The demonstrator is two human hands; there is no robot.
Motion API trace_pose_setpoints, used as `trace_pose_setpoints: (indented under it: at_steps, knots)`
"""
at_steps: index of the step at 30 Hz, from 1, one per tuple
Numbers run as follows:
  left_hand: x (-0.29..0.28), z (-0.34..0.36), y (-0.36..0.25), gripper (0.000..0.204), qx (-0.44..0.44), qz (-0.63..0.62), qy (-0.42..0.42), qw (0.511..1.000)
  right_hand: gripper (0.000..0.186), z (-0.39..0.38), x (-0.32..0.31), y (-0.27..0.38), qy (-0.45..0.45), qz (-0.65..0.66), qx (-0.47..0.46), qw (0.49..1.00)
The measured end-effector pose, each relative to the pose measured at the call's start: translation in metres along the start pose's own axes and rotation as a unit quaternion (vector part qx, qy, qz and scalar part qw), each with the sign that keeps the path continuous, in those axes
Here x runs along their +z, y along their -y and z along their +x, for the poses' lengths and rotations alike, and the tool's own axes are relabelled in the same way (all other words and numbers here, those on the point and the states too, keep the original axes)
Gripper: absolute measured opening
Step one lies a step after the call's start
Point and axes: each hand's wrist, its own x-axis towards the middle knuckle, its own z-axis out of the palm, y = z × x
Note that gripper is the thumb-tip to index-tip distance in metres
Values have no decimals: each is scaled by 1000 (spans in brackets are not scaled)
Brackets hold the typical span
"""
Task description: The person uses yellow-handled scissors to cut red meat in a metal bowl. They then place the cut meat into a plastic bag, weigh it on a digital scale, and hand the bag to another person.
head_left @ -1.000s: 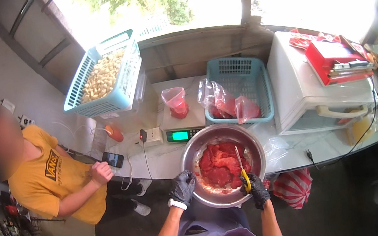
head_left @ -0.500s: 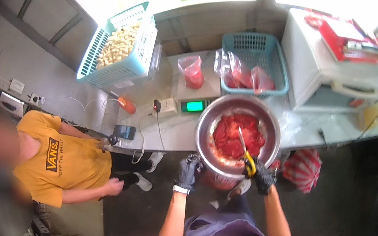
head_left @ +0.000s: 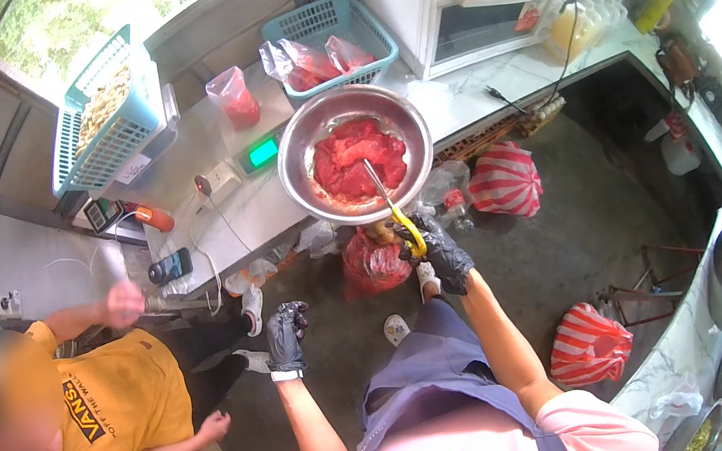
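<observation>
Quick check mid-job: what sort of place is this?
Probably a small food-preparation kitchen or shop: a steel bowl of wet red food, a digital scale with a filled plastic bag on it, and what looks like a white countertop oven.

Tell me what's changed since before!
The left hand has pulled back from the bowl, toward the body. A co-worker's hand has moved away from the phone. The right hand still holds the yellow tool over the bowl; the bag stays on the scale.
</observation>
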Motion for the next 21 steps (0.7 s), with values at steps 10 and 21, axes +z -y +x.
trace_pose_setpoints:
  at_steps: [10,21]
  knots:
    - [-3,-93,-2,29,126,146,53,980,22,-109,-2,29,38,-22,-95,995]
    - [42,-171,44,19,201,263,72,941,21,-266,-141,33,-108,13,-152,982]
